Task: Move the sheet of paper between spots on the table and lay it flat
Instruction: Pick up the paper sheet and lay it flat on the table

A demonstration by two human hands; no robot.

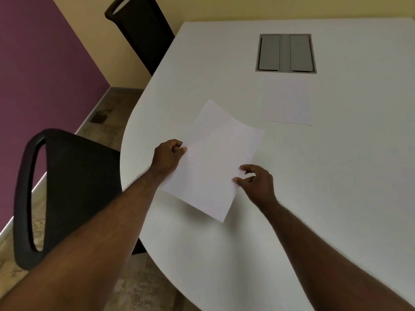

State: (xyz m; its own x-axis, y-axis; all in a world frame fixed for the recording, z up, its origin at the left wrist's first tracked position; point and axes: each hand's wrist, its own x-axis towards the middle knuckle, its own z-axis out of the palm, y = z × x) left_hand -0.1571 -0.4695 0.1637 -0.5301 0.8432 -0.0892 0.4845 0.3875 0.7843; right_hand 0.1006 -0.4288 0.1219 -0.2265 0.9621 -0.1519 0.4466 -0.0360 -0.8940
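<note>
A white sheet of paper (213, 160) is held over the left part of the white table (314, 176), turned at an angle, its far edge curling slightly upward. My left hand (168, 158) pinches the sheet's left edge between thumb and fingers. My right hand (256, 180) pinches its right edge near the lower corner. Whether the sheet's near corner touches the tabletop I cannot tell.
A second white sheet (288, 102) lies flat farther back, just in front of a grey cable hatch (285, 53) set into the tabletop. Two black chairs stand off the table's left edge, one near (74, 187) and one far (143, 30).
</note>
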